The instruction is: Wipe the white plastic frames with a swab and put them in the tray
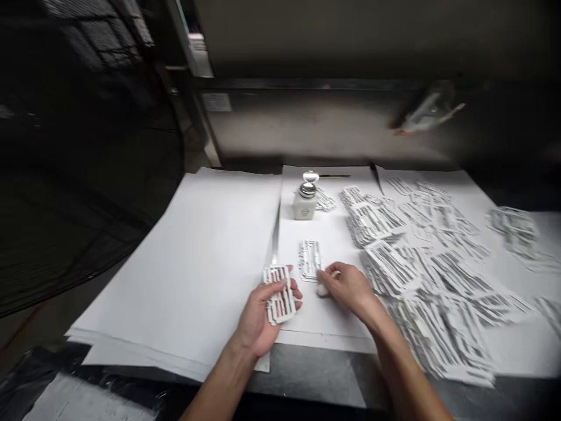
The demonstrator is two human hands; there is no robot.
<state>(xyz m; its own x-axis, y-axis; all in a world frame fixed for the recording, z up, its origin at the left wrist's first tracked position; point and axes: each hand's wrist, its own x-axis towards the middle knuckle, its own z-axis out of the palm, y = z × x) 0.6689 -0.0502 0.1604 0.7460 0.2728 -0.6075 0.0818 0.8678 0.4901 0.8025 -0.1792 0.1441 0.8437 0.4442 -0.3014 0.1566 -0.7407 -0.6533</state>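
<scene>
The hands are apart: the left hand (256, 320) cradles a white moulded plastic frame (279, 295), which looks light and stiff but brittle at its thin bars, so its outer rail seems the safest hold. The right hand (346, 286) pinches a small white pad (323, 288) beside a second frame (310, 260) on a paper sheet (302, 316). Farther off stand a metal-topped dispensing bottle (304, 202) and heaped frames (438, 286).

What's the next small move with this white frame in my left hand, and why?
Probably lay the frame from your left hand flat on the paper beside the other frame: it rests across your palm, and your right hand is occupied at a small white piece.
</scene>
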